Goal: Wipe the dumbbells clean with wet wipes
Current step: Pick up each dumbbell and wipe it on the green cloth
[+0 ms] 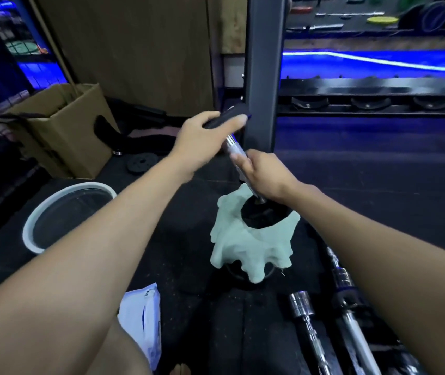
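Note:
A dumbbell (234,147) stands tilted on end in the middle of the floor, chrome bar between two black plates. My left hand (202,139) grips the upper black plate (226,117) from above. My right hand (264,174) is curled round the chrome bar just below it. A pale green cloth (245,239) is draped around the lower black plate (266,213) and hangs down over it. A white wet-wipe pack (141,318) lies on the floor near my left knee.
A white basin (30,231) with water sits at the left. A cardboard box (61,131) stands behind it. Two chrome bars (308,328) lie on the mat at lower right. A grey rack post (263,71) rises right behind the dumbbell, with a rack to the right.

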